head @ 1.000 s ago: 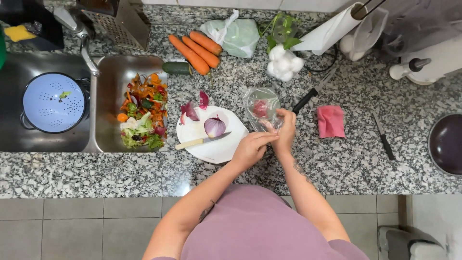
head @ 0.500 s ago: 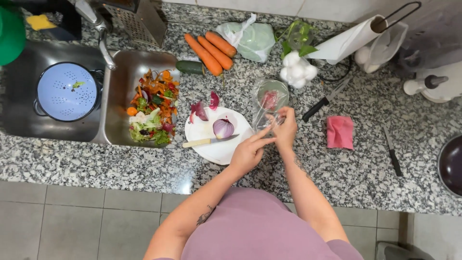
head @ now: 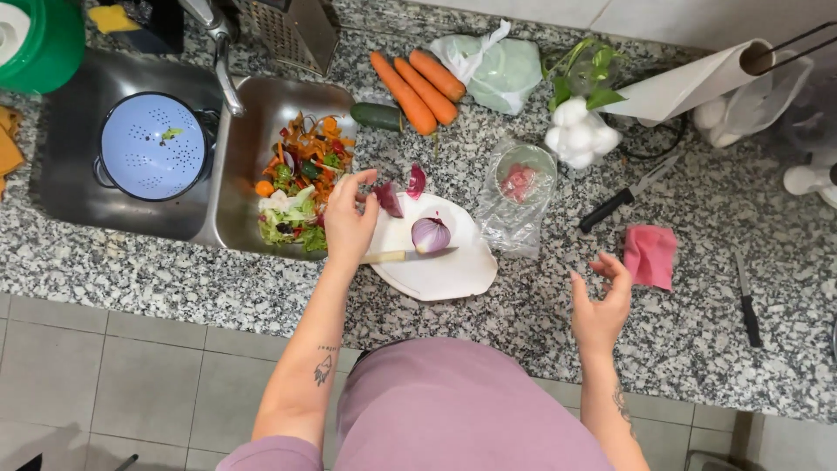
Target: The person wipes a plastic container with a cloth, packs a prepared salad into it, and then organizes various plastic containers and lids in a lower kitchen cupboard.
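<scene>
My left hand [head: 349,222] reaches over the left edge of a white cutting board [head: 440,270], fingers spread, touching a piece of purple onion skin [head: 387,199]. A halved red onion [head: 431,234] sits on the board with a wooden-handled knife [head: 408,255] lying in front of it. My right hand [head: 602,305] hovers open above the granite counter, holding nothing, next to a pink cloth [head: 650,255]. A clear plastic-wrapped container [head: 520,187] with something pink inside stands right of the board.
A sink basin [head: 253,157] holds vegetable scraps; a blue colander [head: 153,146] sits in the left basin. Three carrots [head: 417,83], a cucumber [head: 377,116], garlic bulbs [head: 579,133], a grater [head: 292,30], a paper towel roll [head: 689,83] and two black-handled knives [head: 621,199] lie on the counter.
Both hands left the plastic-wrapped container. The left hand moved left to the onion skins by the board; the right hand drew back to the right, empty.
</scene>
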